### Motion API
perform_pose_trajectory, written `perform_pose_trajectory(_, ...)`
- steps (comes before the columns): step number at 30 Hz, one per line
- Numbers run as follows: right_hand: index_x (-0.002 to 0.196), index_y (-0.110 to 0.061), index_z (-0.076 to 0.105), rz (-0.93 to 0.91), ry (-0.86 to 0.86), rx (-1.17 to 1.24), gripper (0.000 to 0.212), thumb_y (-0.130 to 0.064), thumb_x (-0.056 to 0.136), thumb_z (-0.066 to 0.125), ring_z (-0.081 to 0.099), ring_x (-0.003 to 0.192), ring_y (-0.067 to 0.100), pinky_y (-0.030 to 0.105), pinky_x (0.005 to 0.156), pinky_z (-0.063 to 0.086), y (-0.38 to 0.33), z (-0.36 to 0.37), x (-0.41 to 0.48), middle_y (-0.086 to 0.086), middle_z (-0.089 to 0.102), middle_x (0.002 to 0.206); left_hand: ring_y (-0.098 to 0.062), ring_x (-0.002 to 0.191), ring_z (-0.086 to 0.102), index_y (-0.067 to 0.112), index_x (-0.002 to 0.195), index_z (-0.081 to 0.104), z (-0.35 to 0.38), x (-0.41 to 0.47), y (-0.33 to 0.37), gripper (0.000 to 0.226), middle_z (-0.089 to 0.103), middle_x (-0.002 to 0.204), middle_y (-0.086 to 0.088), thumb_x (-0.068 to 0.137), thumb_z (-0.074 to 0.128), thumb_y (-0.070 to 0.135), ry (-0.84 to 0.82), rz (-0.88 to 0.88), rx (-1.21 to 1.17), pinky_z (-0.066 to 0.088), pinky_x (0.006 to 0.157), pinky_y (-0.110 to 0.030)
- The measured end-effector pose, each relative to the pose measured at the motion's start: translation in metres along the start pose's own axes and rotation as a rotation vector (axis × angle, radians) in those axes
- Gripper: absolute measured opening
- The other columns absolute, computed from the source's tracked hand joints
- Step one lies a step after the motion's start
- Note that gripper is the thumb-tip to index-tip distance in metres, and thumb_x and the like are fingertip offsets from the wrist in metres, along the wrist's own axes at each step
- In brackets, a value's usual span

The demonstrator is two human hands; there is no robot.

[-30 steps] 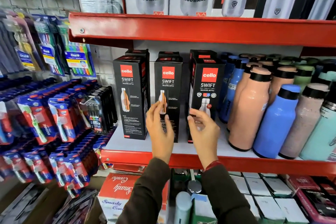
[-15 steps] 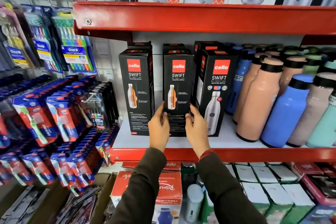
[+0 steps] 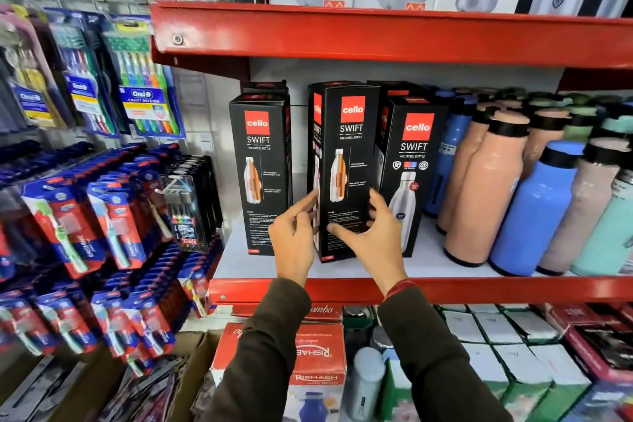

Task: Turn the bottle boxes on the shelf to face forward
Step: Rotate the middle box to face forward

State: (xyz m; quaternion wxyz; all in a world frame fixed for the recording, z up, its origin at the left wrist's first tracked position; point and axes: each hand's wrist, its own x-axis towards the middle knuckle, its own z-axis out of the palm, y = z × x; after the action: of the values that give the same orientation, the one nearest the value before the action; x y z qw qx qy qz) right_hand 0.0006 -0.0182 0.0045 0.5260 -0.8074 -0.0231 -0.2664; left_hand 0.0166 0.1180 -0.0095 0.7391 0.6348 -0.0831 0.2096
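Three black cello Swift bottle boxes stand in a row on the red shelf (image 3: 479,288). The left box (image 3: 260,161) shows an orange bottle picture. The middle box (image 3: 346,147) is turned a little, so its left side panel shows, and it sits nearer the shelf edge than the others. My left hand (image 3: 294,236) presses its fingers on that box's left lower side. My right hand (image 3: 373,233) grips its right lower edge, thumb across the front. The right box (image 3: 411,161) shows a silver bottle. More black boxes stand behind the row.
Loose peach, blue and mint bottles (image 3: 486,188) crowd the shelf's right half. Toothbrush packs (image 3: 113,216) hang on the left wall. An upper red shelf (image 3: 376,34) carries Modware boxes. Cartons and white boxes (image 3: 496,346) fill the level below.
Both hands closed on the middle box, then pulled it forward and twisted it so its left side shows. The camera moved nearer the shelf.
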Motion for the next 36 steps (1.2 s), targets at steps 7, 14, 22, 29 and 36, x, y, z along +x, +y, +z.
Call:
perform_pose_trajectory(7, 0.129, -0.031, 0.048, -0.001, 0.100, 0.007, 0.088, -0.047, 0.053, 0.089, 0.065, 0.110, 0.009, 0.037, 0.094, 0.057, -0.006, 0.010, 0.004, -0.010, 0.067, 0.118, -0.014, 0.113, 0.070, 0.009, 0.118, 0.073, 0.003, -0.007, 0.007, 0.046, 0.076, 0.115, 0.000, 0.092, 0.036, 0.003, 0.047, 0.088, 0.002, 0.059, 0.096, -0.044)
perform_pose_trajectory(14, 0.138, -0.026, 0.043, -0.027, 0.039, 0.021, 0.091, -0.033, 0.058, 0.086, 0.059, 0.111, 0.008, 0.027, 0.098, 0.051, -0.009, 0.006, 0.005, -0.015, 0.059, 0.119, 0.026, 0.102, 0.055, 0.014, 0.145, 0.049, 0.003, 0.005, 0.014, 0.051, 0.062, 0.125, 0.017, 0.099, 0.040, -0.003, 0.044, 0.143, 0.192, 0.041, 0.091, 0.001)
perform_pose_trajectory(22, 0.150, -0.032, 0.029, -0.010, -0.118, 0.059, 0.104, -0.033, 0.061, 0.082, 0.047, 0.136, 0.009, 0.040, 0.114, 0.043, 0.007, 0.007, 0.006, -0.010, 0.051, 0.146, -0.017, 0.134, 0.052, 0.011, 0.145, 0.048, -0.014, 0.015, 0.003, 0.041, 0.056, 0.145, -0.005, 0.103, 0.046, 0.010, -0.067, 0.010, 0.225, 0.040, 0.113, -0.029)
perform_pose_trajectory(29, 0.155, -0.028, 0.027, -0.038, -0.199, 0.177, 0.080, -0.003, 0.088, 0.063, 0.043, 0.139, -0.001, 0.036, 0.117, 0.039, 0.017, 0.005, 0.008, -0.012, 0.043, 0.153, -0.004, 0.122, 0.062, 0.010, 0.138, 0.057, -0.021, 0.010, -0.002, 0.039, 0.064, 0.135, -0.002, 0.099, 0.057, 0.011, -0.046, 0.036, 0.157, 0.047, 0.110, -0.025)
perform_pose_trajectory(36, 0.152, -0.028, 0.032, -0.046, -0.167, 0.083, 0.068, 0.001, 0.095, 0.053, 0.045, 0.139, 0.008, 0.031, 0.117, 0.037, 0.021, 0.008, 0.008, -0.011, 0.047, 0.146, 0.022, 0.107, 0.059, 0.013, 0.136, 0.059, -0.012, 0.008, -0.014, 0.038, 0.065, 0.127, 0.006, 0.098, 0.059, 0.008, 0.011, 0.047, 0.163, 0.046, 0.096, -0.004)
